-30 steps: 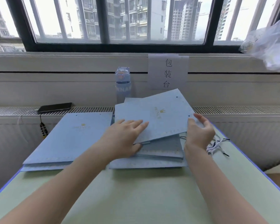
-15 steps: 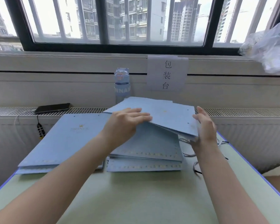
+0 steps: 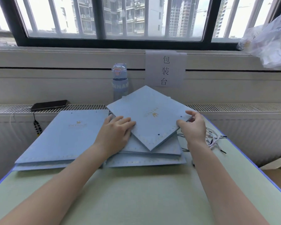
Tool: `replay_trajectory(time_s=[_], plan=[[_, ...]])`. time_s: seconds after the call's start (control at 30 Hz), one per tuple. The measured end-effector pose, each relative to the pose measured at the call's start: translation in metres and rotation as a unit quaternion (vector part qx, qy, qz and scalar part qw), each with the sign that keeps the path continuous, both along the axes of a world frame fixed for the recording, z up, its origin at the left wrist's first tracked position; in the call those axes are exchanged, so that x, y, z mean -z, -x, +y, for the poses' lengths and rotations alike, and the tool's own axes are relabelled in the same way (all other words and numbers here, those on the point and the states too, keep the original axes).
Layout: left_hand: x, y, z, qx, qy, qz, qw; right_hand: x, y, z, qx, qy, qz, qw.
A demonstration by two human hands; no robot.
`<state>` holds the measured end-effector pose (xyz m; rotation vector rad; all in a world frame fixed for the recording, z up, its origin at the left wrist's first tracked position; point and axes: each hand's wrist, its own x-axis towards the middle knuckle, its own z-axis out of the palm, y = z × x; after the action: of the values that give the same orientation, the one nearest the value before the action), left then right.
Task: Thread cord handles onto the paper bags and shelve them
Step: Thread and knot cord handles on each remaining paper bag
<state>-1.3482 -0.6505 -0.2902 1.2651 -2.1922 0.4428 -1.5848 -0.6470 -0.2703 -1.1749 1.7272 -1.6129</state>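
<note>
Two hands on the top paper bag (image 3: 149,117).
It lies askew on the right stack (image 3: 152,161); the left hand (image 3: 115,135) rests flat at its left edge; the right hand (image 3: 193,127) pinches its right corner, cord handles (image 3: 215,140) just beside.

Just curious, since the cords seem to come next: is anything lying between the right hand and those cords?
Nothing visible. The cord handles lie on the table right beside the right hand, which pinches a corner of the top paper bag.
</note>
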Motion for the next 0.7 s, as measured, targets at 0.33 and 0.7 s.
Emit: replay_trajectory(time_s=[0.33, 0.7], plan=[[0.003, 0.023, 0.023, 0.044, -0.200, -0.041, 0.978, -0.004, 0.020, 0.005, -0.005, -0.099, 0.202, 0.974], [0.004, 0.022, 0.025, 0.013, -0.216, -0.027, 0.976, -0.007, 0.039, 0.017, -0.207, -0.282, 0.385, 0.854]])
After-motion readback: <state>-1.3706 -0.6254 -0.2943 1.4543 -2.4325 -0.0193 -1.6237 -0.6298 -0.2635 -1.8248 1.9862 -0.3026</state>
